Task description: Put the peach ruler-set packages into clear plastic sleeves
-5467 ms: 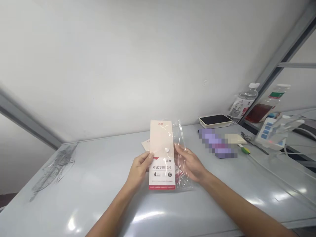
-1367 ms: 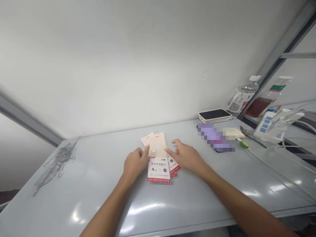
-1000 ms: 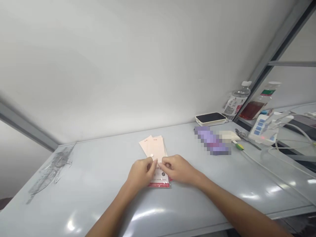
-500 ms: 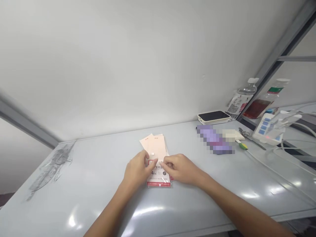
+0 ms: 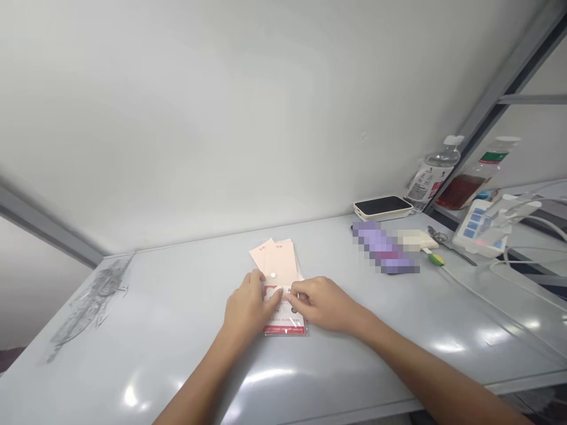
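Observation:
A clear plastic packet (image 5: 286,327) with a red and white label lies flat on the grey table. Fingers of my left hand (image 5: 248,304) curl at its left edge, the thumb across its upper part. From the other side, my right hand (image 5: 321,302) pinches at the packet's upper right, thumb and index finger together. Exactly what sits between those fingertips is too small to see. Pale pink cards (image 5: 282,260) with small red print extend beyond the packet's top, partly overlapping. A small white round piece (image 5: 273,275) rests on them, close to my left fingers.
To the right lie a phone in a pale case (image 5: 383,206), a blurred purple packet (image 5: 383,247), a cable with a green and yellow end (image 5: 436,259) and a power strip (image 5: 476,227). Two bottles (image 5: 432,177) (image 5: 472,180) stand behind. A white wall (image 5: 221,118) borders the table.
The packet's upper part has bent or shifted under my fingers, and its printed label shows differently. Both hands stay in nearly the same place.

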Tool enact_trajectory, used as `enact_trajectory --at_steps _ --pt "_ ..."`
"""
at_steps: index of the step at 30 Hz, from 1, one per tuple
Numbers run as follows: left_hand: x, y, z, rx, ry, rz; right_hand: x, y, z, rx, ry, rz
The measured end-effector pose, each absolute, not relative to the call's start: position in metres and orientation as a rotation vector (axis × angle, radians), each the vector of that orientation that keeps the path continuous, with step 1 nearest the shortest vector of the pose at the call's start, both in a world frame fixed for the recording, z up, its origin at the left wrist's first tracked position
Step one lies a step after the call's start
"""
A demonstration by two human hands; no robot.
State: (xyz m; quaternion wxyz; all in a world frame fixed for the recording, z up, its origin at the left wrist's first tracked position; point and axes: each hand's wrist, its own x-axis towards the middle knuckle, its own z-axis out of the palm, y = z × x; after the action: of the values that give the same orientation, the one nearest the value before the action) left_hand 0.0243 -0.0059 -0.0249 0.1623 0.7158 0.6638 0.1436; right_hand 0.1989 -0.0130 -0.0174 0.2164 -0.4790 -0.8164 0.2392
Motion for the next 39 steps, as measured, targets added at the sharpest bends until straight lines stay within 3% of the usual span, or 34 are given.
enact_trajectory --at_steps 9,15,17,28,39 --pt "0.025 -0.003 -0.025 2.079 1.803 0.493 0.203 -0.004 -0.025 -1.724 -1.959 0.702" --pt "0.030 -0.009 -0.027 2.087 1.550 0.795 0.202 -0.004 -0.020 -1.247 -1.673 1.400" --pt "0.031 -0.010 -0.030 2.136 1.542 0.831 0.200 -0.005 -0.019 -1.175 -1.632 1.480" --pt "0.026 -0.007 -0.039 2.481 1.506 0.885 0.192 -0.012 -0.023 -1.198 -1.694 1.295" --pt "0.020 -0.005 -0.024 2.492 1.385 0.545 0.198 -0.013 -0.022 -1.201 -1.871 1.274"
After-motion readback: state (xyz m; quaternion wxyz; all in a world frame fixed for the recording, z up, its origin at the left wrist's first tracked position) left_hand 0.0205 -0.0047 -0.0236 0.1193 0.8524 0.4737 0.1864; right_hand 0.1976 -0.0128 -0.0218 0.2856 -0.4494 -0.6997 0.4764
